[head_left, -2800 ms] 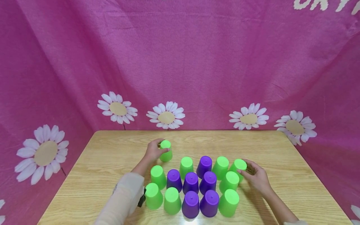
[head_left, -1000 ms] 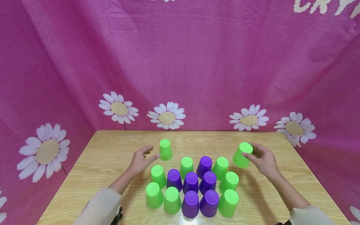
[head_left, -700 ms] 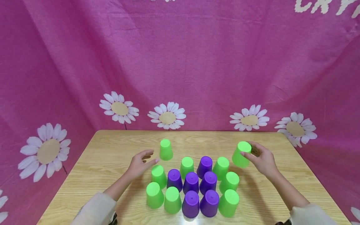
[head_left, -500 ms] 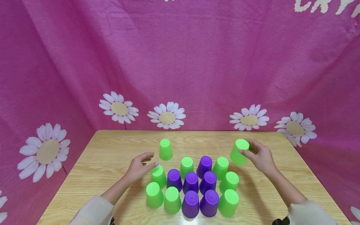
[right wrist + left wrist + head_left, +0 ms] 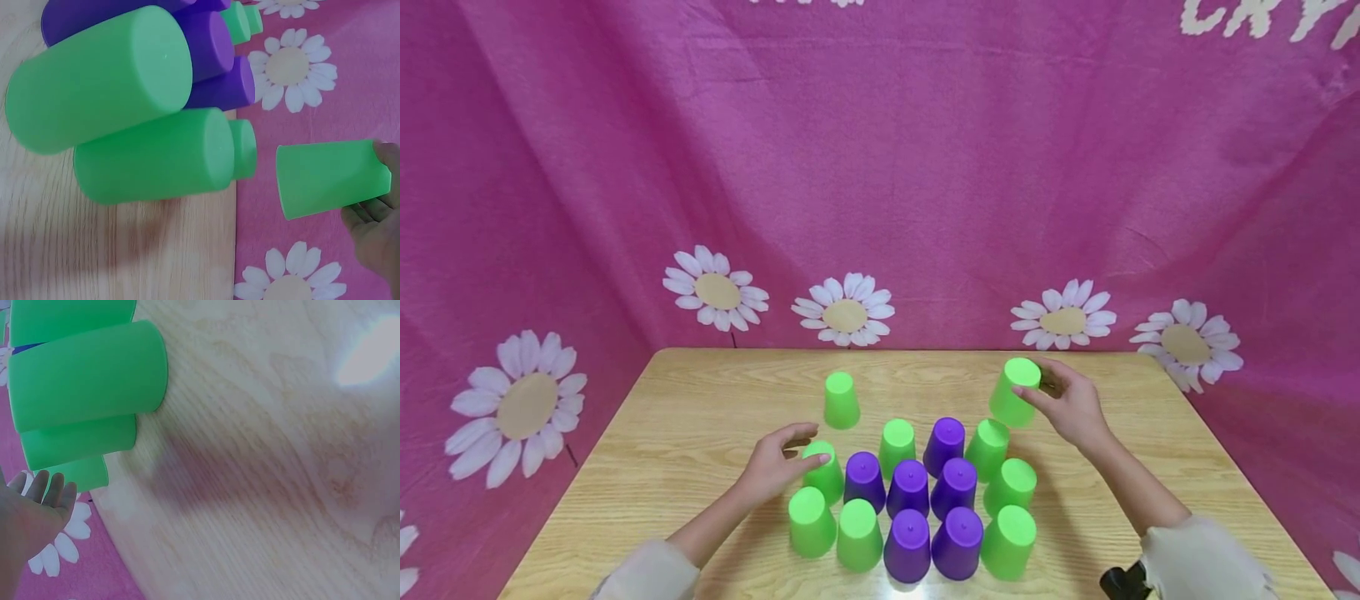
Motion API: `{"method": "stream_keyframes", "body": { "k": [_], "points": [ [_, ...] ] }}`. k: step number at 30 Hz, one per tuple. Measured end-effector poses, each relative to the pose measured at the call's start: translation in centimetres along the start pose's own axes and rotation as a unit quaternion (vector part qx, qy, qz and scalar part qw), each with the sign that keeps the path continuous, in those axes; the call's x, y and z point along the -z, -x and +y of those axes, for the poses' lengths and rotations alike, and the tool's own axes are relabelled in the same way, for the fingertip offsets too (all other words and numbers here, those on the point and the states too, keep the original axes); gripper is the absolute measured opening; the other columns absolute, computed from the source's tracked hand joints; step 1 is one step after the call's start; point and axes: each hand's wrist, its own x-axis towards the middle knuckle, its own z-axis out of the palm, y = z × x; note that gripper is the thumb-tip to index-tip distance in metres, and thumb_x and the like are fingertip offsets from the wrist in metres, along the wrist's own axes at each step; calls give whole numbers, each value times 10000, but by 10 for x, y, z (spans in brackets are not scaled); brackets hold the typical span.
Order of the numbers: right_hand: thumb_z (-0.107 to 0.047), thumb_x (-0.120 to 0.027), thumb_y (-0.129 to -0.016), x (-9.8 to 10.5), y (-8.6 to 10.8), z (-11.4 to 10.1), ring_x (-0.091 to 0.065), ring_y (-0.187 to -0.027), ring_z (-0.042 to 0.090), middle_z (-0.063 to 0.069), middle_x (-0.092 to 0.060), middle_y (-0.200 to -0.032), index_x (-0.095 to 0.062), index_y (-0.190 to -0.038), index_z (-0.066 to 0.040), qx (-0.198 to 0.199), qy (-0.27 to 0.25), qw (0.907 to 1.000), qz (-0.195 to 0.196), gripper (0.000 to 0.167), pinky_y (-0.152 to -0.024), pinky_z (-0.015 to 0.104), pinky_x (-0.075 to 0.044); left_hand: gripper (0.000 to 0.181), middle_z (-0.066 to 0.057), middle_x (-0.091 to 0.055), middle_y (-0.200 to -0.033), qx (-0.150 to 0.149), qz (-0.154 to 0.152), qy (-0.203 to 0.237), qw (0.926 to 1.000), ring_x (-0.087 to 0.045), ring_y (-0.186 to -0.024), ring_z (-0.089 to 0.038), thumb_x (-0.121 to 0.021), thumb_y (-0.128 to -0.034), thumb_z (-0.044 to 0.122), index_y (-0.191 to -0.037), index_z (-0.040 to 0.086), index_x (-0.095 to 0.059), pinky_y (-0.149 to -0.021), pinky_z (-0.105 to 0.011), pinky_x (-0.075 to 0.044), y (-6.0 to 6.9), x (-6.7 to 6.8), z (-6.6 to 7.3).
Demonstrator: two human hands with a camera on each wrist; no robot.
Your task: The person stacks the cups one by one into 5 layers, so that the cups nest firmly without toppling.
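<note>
In the head view my right hand point(image 5: 1071, 408) grips an upside-down green cup point(image 5: 1013, 393), tilted a little, behind the right end of the group. The right wrist view shows thumb and fingers round that cup point(image 5: 331, 178), its rim off the table. My left hand point(image 5: 775, 462), fingers loosely bent, is beside a green cup point(image 5: 824, 477) at the group's left edge; its thumb overlaps the cup's top, and I cannot tell if it touches. In the left wrist view the left hand point(image 5: 37, 512) holds nothing.
Several upside-down green and purple cups point(image 5: 912, 490) stand close together on the wooden table point(image 5: 647, 467). One green cup point(image 5: 841, 402) stands apart at the back left. A pink cloth point(image 5: 910, 183) with white flowers hangs behind the table.
My left hand let go of the back-left green cup and came back toward the group's left edge. My right hand lifted a green cup from the group's right end, then moved it back and left.
</note>
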Motion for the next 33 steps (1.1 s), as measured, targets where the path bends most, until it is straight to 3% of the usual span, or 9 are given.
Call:
{"method": "stream_keyframes", "body": {
  "k": [6,15,19,26,33],
  "points": [
    [11,-679,-797,-13,-6,-8,-507,-863,-175,311,-610,-1089,-535,-1186,116,42,-258,9997,18,427,-802,28,-447,506,-190,-598,-1224,-21,-19,-84,10000,-561,-1136,-315,-743,-779,182,-1216,-5,-570,-943,-448,-479,3,-1,-4],
    [-12,-673,-812,-34,-12,-19,-530,-883,-123,288,-608,-1119,-539,-1202,89,-253,-423,9988,-54,425,-829,67,-464,538,-187,-618,-1179,-111,-60,-34,9999,-593,-1069,-322,-775,-733,132,-1200,-33,-567,-910,-434,-505,9,-4,-6],
    [-24,-676,-814,-44,-13,-22,-574,-941,-13,266,-615,-1130,-542,-1209,74,-350,-443,9983,-141,428,-871,144,-491,542,-189,-625,-1156,-192,-111,78,9997,-601,-1047,-324,-781,-722,113,-1195,-40,-565,-908,-433,-509,9,-5,-8],
    [-22,-685,-807,-64,-17,-26,-594,-1068,313,269,-614,-1131,-538,-1215,76,-360,-661,9968,-283,445,-946,339,-496,541,-192,-624,-1158,-249,-204,59,9995,-599,-1047,-319,-775,-732,128,-1200,-39,-562,-905,-429,-510,8,-5,-11],
    [14,-679,-794,-85,-21,-31,-576,-1095,375,285,-608,-1134,-533,-1210,92,-310,-894,9950,-319,448,-961,388,-483,526,-192,-628,-1148,-293,-250,1,9993,-600,-1045,-321,-769,-738,124,-1194,-41,-565,-895,-419,-517,6,-5,-14]
  ]
}}
